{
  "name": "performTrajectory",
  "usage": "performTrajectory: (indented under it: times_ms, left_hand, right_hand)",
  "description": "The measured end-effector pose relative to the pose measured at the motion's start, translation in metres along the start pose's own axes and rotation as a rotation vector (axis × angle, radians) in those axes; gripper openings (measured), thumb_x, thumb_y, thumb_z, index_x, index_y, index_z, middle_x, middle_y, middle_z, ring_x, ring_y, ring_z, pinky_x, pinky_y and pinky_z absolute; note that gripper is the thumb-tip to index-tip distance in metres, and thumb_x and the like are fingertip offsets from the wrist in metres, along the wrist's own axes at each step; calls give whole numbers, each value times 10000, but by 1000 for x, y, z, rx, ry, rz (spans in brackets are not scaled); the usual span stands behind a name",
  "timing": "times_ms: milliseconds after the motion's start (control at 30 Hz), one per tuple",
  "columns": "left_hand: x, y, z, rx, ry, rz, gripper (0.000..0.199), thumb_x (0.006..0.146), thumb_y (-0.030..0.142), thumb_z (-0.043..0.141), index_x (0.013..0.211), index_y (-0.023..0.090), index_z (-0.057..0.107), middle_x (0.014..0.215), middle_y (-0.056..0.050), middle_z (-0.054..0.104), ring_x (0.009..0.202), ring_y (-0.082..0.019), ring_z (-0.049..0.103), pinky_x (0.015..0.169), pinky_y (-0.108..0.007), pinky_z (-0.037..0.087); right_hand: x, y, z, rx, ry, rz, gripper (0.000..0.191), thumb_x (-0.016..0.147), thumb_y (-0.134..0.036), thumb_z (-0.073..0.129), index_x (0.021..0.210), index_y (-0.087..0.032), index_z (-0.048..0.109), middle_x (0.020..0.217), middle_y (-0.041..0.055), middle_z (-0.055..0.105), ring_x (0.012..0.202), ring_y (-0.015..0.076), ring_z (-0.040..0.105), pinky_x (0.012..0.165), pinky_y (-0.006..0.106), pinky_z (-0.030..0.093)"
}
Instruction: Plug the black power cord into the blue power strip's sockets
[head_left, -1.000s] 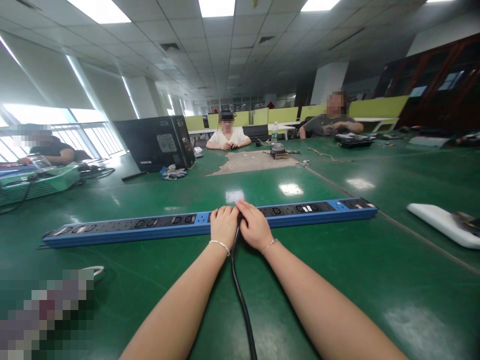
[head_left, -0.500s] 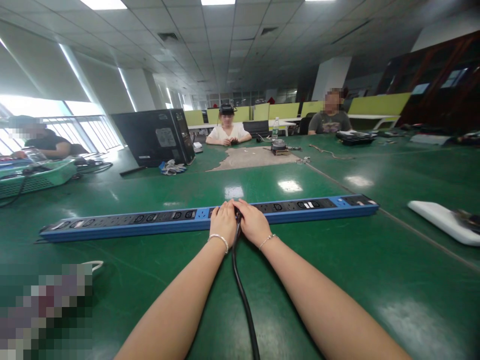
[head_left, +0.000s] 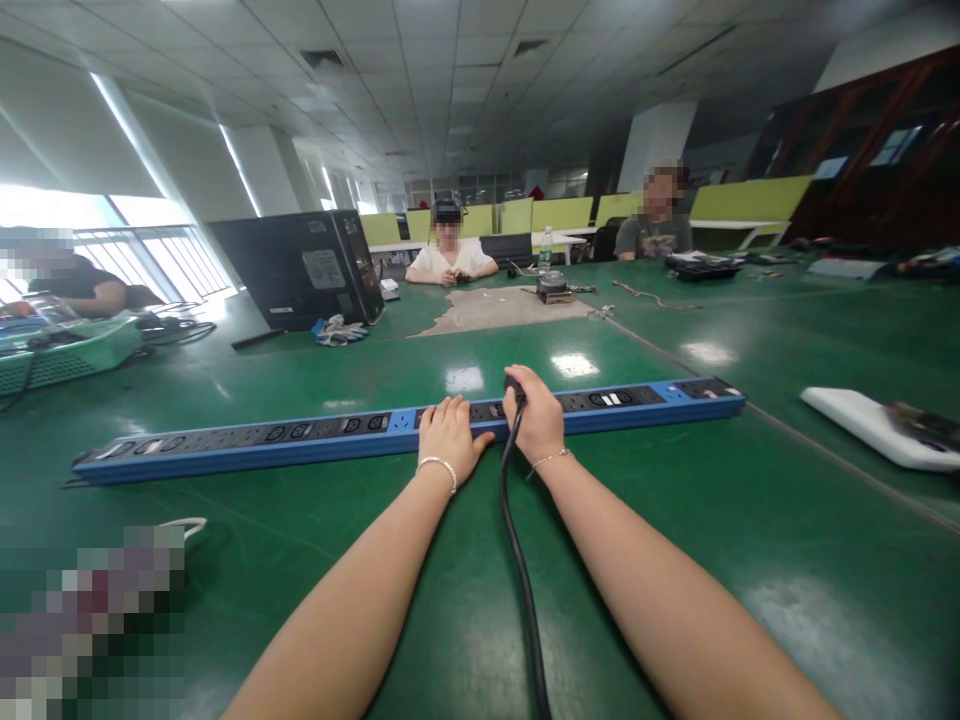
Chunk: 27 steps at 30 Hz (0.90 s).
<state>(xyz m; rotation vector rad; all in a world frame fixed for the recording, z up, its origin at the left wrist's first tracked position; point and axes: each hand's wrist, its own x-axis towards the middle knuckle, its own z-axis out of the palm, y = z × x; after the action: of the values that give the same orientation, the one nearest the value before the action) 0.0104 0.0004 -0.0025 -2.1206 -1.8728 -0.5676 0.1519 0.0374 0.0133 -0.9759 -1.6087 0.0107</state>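
A long blue-and-black power strip [head_left: 247, 440] lies across the green table, its rows of sockets facing up. My left hand [head_left: 448, 432] rests on its middle, fingers stretched over the sockets and thumb out to the right. Just to the right, my right hand [head_left: 538, 412] is closed round a black power plug [head_left: 514, 384], held above the strip. From the plug a thick black cable [head_left: 517, 560] runs down toward me and out of the picture. The plug's front end is mostly hidden by my fingers.
A black computer case [head_left: 300, 270] stands at the back left, with gloves [head_left: 340, 330] before it. A green basket [head_left: 82, 355] sits far left. On the right lies a white object [head_left: 870, 425]. A blurred-out item [head_left: 90, 610] is near left. Several people sit around the table.
My right hand has lifted the plug off the strip and moved right, away from my left hand. My left hand stays on the strip, its thumb now spread. The view has shifted slightly.
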Motion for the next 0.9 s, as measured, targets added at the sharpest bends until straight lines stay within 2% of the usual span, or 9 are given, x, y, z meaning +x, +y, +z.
performTrajectory:
  times_ms: [67, 167, 300, 467, 700, 900]
  left_hand:
    - [0, -1, 1, -5, 3, 0, 567, 811, 521, 454, 1239, 148, 462, 1337, -111, 496, 1259, -261, 394, 1061, -436, 244]
    - [0, -2, 2, -13, 10, 9, 575, 807, 543, 455, 1234, 159, 464, 1330, -110, 502, 1254, -258, 398, 1058, -436, 242]
    - [1, -3, 2, -26, 11, 11, 577, 801, 558, 455, 1227, 171, 467, 1330, -108, 501, 1250, -258, 401, 1049, -431, 251]
    - [1, -3, 2, -29, 0, -2, 589, 794, 567, 458, 1235, 175, 458, 1337, -104, 495, 1256, -255, 394, 1048, -422, 252]
    - [1, -3, 2, -29, -5, -5, 594, 800, 563, 447, 1248, 172, 452, 1344, -111, 486, 1267, -256, 386, 1052, -422, 249]
    - [1, -2, 0, -35, -18, -9, 586, 800, 555, 453, 1252, 183, 452, 1343, -113, 486, 1269, -260, 386, 1050, -430, 256]
  right_hand:
    - [5, 21, -21, -38, 64, 118, 324, 773, -221, 452, 1026, -176, 651, 1063, 79, 662, 988, 197, 612, 937, 343, 457]
    - [8, 54, -53, -43, 90, 299, 307, 742, -271, 497, 971, -190, 686, 966, 60, 695, 925, 220, 631, 899, 368, 470]
    - [8, 80, -74, -20, 53, 350, 283, 746, -345, 513, 894, -206, 710, 903, 47, 706, 921, 225, 628, 908, 387, 455]
    - [6, 82, -73, -42, -19, 325, 315, 766, -370, 505, 949, -205, 702, 933, 50, 704, 906, 215, 631, 902, 381, 455]
    - [3, 75, -73, -164, -126, 251, 304, 791, -354, 490, 980, -229, 694, 868, 35, 712, 848, 203, 646, 843, 349, 487]
    - [-2, 72, -75, -265, -163, 182, 291, 803, -318, 476, 991, -244, 686, 900, 33, 715, 823, 202, 661, 793, 344, 517]
